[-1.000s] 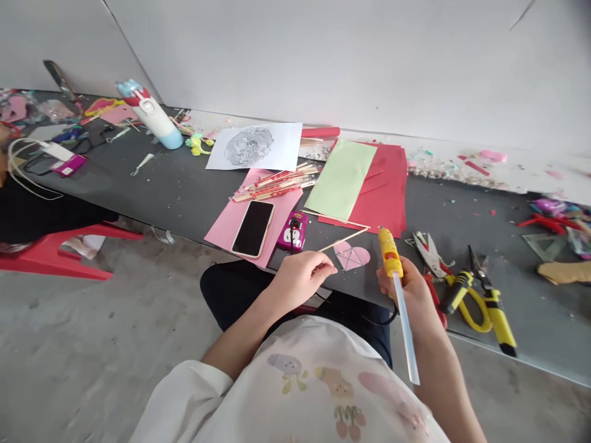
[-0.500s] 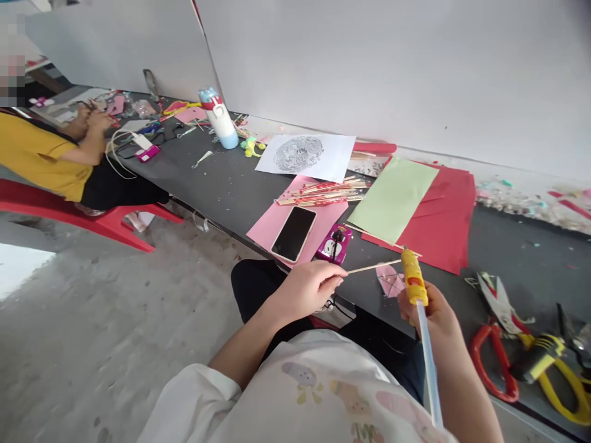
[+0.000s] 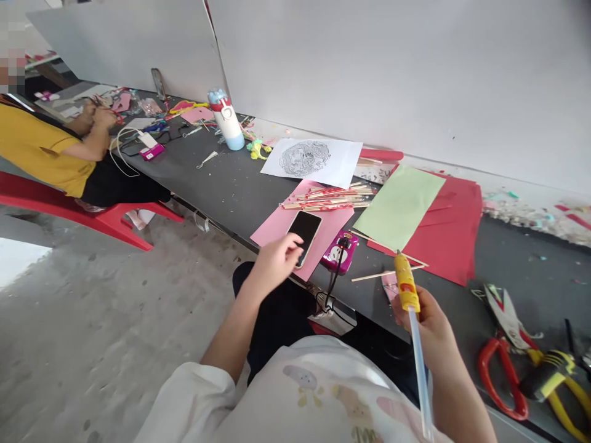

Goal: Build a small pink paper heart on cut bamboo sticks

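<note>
My left hand (image 3: 277, 261) is over the lower edge of a phone (image 3: 307, 226) on pink paper (image 3: 270, 223), its fingers loosely curled and apart, holding nothing visible. In my right hand (image 3: 427, 317) is a yellow glue gun (image 3: 406, 284) with a long clear glue stick, its nozzle pointing away from me. Just beyond the nozzle, thin wooden sticks (image 3: 376, 277) meet at a corner on the table. A small pink piece (image 3: 389, 284) lies beside the gun, partly hidden. Red-tipped sticks (image 3: 332, 198) are heaped above the phone.
Green paper (image 3: 401, 206) overlaps red sheets (image 3: 455, 231). A purple power socket (image 3: 340, 251) with a cable is near the table edge. Scissors (image 3: 508, 320) lie at right. A bottle (image 3: 228, 123) and a printed drawing (image 3: 311, 161) stand behind. A person in yellow (image 3: 41, 147) sits at left.
My left hand has let go of the thin stick and moved left to the phone. The stick now lies on the table. My right hand still holds the glue gun.
</note>
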A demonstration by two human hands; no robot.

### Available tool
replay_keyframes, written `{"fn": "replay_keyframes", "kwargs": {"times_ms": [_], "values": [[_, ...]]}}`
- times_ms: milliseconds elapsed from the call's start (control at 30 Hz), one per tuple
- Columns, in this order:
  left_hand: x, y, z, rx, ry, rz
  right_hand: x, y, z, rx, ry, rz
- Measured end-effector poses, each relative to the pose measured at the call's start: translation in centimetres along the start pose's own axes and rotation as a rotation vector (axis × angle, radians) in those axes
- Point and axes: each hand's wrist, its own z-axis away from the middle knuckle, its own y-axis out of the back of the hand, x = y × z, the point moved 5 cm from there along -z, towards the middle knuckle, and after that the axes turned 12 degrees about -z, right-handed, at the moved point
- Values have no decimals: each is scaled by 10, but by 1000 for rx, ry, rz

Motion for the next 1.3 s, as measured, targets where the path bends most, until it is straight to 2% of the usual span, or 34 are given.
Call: {"fn": "replay_keyframes", "kwargs": {"times_ms": [67, 133, 267, 367, 667, 833, 900, 967, 1100, 1200, 1300], "values": [[-26, 14, -22, 113, 64, -211, -1, 1, 1, 0, 1, 2], [-51, 23, -47, 150, 114, -351, -4, 1, 3, 13, 3, 7], [-84, 30, -93, 151, 151, -434, -11, -1, 6, 49, 6, -9], [-98, 29, -114, 136, 160, -498, -12, 0, 8, 91, -20, -24], [-138, 40, -136, 196, 213, -604, -7, 9, 9, 136, -23, 0], [-142, 47, -130, 205, 215, -604, -7, 12, 10, 143, 5, 9], [-130, 48, -122, 211, 204, -603, -10, 15, 12, 166, 20, 20], [-107, 48, -111, 236, 166, -594, -12, 22, 14, 205, 34, 34], [-26, 38, -83, 337, -72, -509, -17, 45, 18, 338, 58, 117], [39, 12, -60, 308, -273, -435, -18, 61, 18, 400, 19, 144], [92, -33, -38, 143, -480, -375, -21, 70, 16, 458, -4, 145]]}}
